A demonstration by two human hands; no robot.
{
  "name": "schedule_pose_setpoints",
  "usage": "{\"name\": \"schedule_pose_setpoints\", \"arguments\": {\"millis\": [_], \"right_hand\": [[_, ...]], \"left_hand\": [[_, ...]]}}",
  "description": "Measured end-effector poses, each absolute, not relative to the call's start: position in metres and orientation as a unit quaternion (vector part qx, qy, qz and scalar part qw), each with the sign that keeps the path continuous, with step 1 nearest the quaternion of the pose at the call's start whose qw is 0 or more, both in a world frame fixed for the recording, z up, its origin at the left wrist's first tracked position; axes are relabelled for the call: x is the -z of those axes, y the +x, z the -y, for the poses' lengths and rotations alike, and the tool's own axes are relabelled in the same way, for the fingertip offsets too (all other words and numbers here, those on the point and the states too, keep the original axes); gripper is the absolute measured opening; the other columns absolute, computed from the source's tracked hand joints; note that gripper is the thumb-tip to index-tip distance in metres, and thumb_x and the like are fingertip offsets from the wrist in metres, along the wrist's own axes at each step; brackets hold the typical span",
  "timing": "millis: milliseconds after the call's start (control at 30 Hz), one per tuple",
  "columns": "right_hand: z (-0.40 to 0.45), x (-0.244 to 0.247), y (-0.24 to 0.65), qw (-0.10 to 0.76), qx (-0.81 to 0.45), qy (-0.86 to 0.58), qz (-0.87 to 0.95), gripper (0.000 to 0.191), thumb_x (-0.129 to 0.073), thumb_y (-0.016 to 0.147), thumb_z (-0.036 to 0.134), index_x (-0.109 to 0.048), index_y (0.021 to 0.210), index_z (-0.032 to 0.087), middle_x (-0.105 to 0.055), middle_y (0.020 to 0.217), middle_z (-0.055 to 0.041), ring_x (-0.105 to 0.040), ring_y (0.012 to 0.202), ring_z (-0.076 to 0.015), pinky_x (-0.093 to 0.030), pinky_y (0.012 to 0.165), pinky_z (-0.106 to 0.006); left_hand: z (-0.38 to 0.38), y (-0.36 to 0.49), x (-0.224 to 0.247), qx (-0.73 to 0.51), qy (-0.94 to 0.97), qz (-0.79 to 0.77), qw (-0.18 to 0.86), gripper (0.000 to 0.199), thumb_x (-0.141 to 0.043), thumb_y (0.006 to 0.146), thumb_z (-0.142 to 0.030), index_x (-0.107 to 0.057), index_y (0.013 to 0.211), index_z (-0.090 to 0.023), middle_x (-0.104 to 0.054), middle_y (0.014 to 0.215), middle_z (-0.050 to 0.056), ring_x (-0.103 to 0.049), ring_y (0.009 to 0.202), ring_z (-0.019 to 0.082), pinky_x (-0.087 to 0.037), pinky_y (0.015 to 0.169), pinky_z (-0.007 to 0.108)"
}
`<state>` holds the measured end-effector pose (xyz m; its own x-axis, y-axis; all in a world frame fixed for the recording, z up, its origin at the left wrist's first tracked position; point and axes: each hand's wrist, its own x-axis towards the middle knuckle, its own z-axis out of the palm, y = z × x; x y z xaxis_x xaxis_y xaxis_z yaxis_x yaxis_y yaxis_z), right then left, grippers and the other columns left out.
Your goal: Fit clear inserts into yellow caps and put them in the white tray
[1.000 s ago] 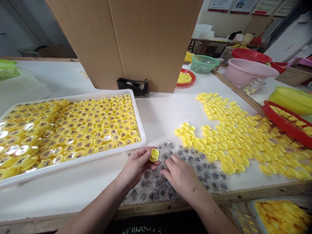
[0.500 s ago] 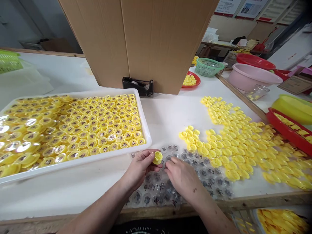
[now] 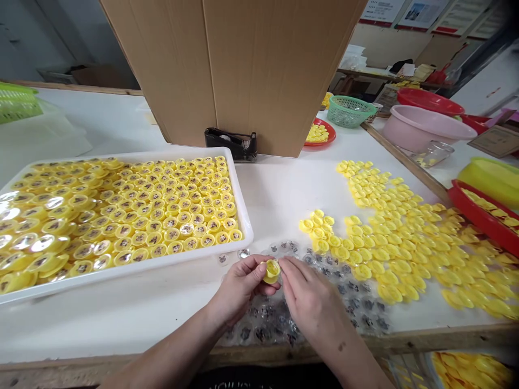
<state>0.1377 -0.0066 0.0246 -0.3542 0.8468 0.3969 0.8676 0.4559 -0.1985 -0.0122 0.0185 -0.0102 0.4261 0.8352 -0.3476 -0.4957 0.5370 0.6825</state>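
Note:
My left hand grips a small yellow plastic cup with a flared rim, its mouth turned up and to the right. Right against that mouth, the pinched fingertips of my right hand press a clear disc, mostly hidden, with only a glint of it showing. Below both hands lies a spread of clear discs with small dark animal-face prints. To the left, a white tray is packed with yellow cups whose faces carry the printed pictures.
Many loose yellow cups cover the table's right side. A black tape dispenser stands before a tall cardboard box. Farther right are a green basket, a pink basin and a red tray holding yellow pieces.
My right hand has lifted from the clear discs to the mouth of the yellow cup. My left hand has shifted slightly right and down, tilting the cup towards the right fingers.

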Motion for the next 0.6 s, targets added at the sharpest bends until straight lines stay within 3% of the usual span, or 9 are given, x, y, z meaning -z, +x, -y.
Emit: {"name": "schedule_pose_setpoints", "arguments": {"millis": [100,167,267,333,433,600], "right_hand": [[0.010,-0.025,0.140,0.207,-0.007,-0.496,0.843,0.031,-0.038,0.092,0.012,-0.054,0.118,0.007,-0.063,0.111,-0.0172,-0.063,0.095,-0.0277,-0.055,0.077,-0.041],[0.010,-0.026,0.143,0.220,-0.041,-0.493,0.841,0.026,-0.040,0.093,0.013,-0.058,0.112,0.009,-0.062,0.112,-0.0170,-0.062,0.097,-0.0274,-0.055,0.078,-0.042],[0.005,-0.031,0.146,0.260,-0.124,-0.488,0.824,0.014,-0.046,0.092,0.014,-0.060,0.093,0.016,-0.062,0.105,-0.0120,-0.061,0.094,-0.0232,-0.054,0.079,-0.039],[0.000,-0.038,0.146,0.273,-0.187,-0.484,0.811,0.015,-0.049,0.090,0.011,-0.058,0.098,0.019,-0.061,0.099,-0.0079,-0.060,0.090,-0.0201,-0.053,0.077,-0.036],[-0.006,-0.046,0.147,0.268,-0.247,-0.475,0.800,0.032,-0.053,0.085,0.008,-0.057,0.113,0.024,-0.059,0.094,-0.0040,-0.059,0.083,-0.0176,-0.053,0.073,-0.032],[-0.009,-0.046,0.155,0.300,-0.294,-0.473,0.775,0.026,-0.060,0.081,0.010,-0.061,0.103,0.024,-0.058,0.092,-0.0019,-0.058,0.074,-0.0150,-0.052,0.064,-0.028]], "left_hand": [[-0.019,-0.014,0.011,-0.415,0.267,-0.336,0.802,0.030,-0.071,0.076,-0.035,-0.065,0.095,-0.012,-0.066,0.080,0.005,-0.060,0.066,0.011,-0.049,0.060,0.021],[-0.019,-0.014,0.012,-0.412,0.274,-0.331,0.803,0.030,-0.070,0.076,-0.034,-0.065,0.097,-0.013,-0.066,0.080,0.005,-0.060,0.066,0.011,-0.049,0.060,0.022],[-0.018,-0.014,0.012,-0.409,0.277,-0.324,0.807,0.031,-0.071,0.075,-0.034,-0.063,0.099,-0.016,-0.065,0.079,0.003,-0.060,0.064,0.011,-0.049,0.060,0.022],[-0.017,-0.015,0.011,-0.411,0.285,-0.322,0.804,0.029,-0.072,0.074,-0.034,-0.064,0.095,-0.015,-0.065,0.076,0.003,-0.059,0.062,0.010,-0.048,0.058,0.022],[-0.017,-0.016,0.009,-0.410,0.290,-0.321,0.803,0.028,-0.073,0.073,-0.033,-0.068,0.094,-0.015,-0.066,0.077,0.003,-0.059,0.062,0.010,-0.048,0.058,0.021],[-0.017,-0.018,0.006,-0.400,0.226,-0.292,0.839,0.033,-0.071,0.075,-0.034,-0.070,0.104,-0.017,-0.069,0.092,0.007,-0.063,0.075,0.013,-0.049,0.068,0.024]]}}
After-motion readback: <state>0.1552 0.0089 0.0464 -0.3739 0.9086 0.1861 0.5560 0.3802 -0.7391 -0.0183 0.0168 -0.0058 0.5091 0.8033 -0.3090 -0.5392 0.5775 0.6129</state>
